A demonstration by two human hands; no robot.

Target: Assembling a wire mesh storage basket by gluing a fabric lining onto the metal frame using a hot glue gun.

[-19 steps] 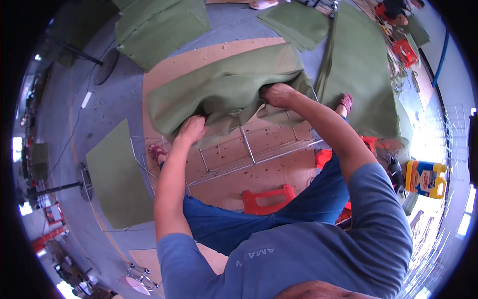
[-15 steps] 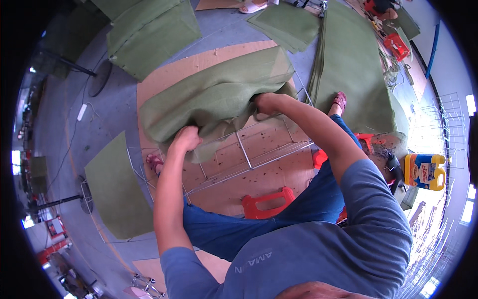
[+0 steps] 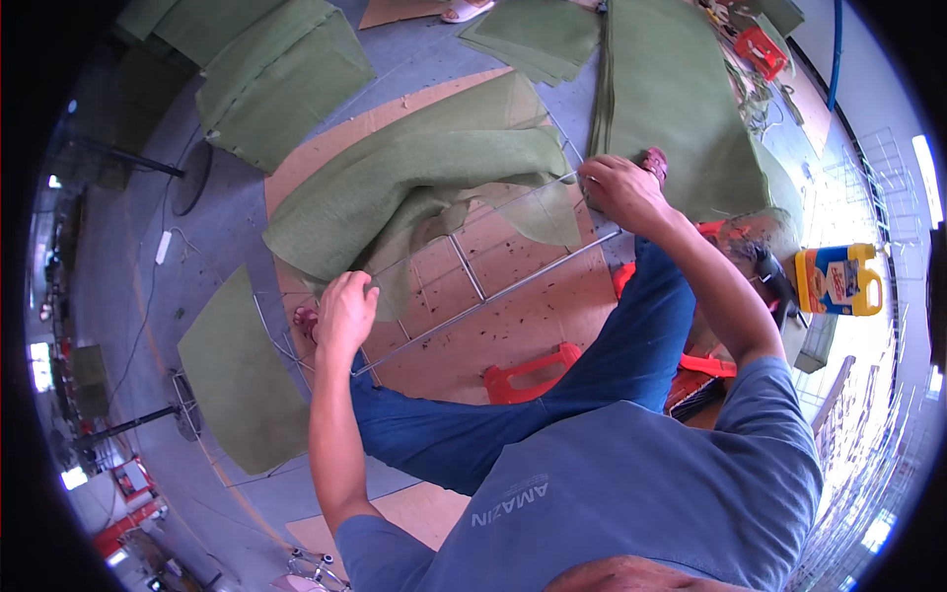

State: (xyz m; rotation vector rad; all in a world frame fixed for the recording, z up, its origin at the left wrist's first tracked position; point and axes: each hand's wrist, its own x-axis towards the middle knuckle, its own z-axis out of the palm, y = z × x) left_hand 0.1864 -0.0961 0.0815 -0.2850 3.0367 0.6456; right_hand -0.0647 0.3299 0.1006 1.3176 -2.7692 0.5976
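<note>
A metal wire frame (image 3: 480, 283) spans the space between my knees, above a brown board. Green mesh fabric (image 3: 395, 202) lies over its far part in a loose rolled fold, and one thin flap hangs down through the wires. My left hand (image 3: 345, 311) is closed at the frame's left end, beside the fabric's near corner; its fingertips are partly hidden. At the frame's far right corner, my right hand (image 3: 623, 192) has its fingers bent over the wire, off the fabric.
Stacked green mesh sheets (image 3: 671, 109) lie at the right, with more sheets (image 3: 286, 89) at the far left. One loose sheet (image 3: 237, 380) rests at my left. A red plastic stool (image 3: 533, 375) is under my legs. A yellow jug (image 3: 838, 280) stands at right.
My right hand has come out of the fabric fold and moved right to the frame's corner. The left hand has shifted slightly down and left, off the fold. The fabric's right part lies flatter.
</note>
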